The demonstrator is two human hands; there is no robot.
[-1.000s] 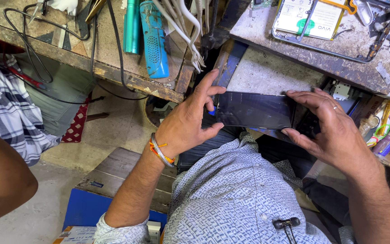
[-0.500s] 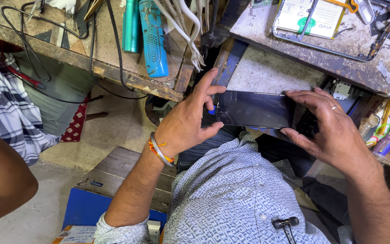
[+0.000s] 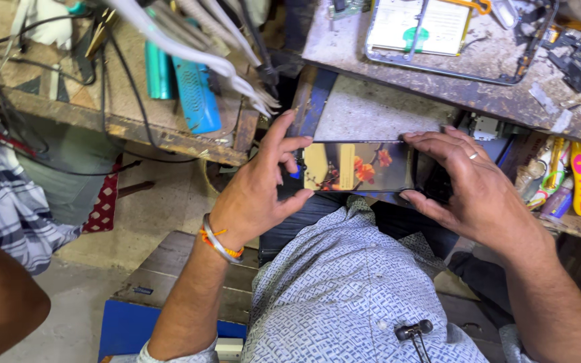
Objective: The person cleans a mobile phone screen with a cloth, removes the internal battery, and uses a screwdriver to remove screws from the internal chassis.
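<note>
A left hand (image 3: 257, 195) and right hand (image 3: 479, 188) grip a phone (image 3: 356, 167) by its short ends, fingers closed around it, held level above the lap beside the cluttered desk (image 3: 398, 70) edge (little room either side). Its screen glows, apparently showing orange flowers.

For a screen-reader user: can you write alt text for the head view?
Two hands hold a smartphone sideways, its screen lit with orange flowers: the left hand grips one end, the right hand the other. Around them stand cluttered wooden workbenches with cables and small tools.
</note>
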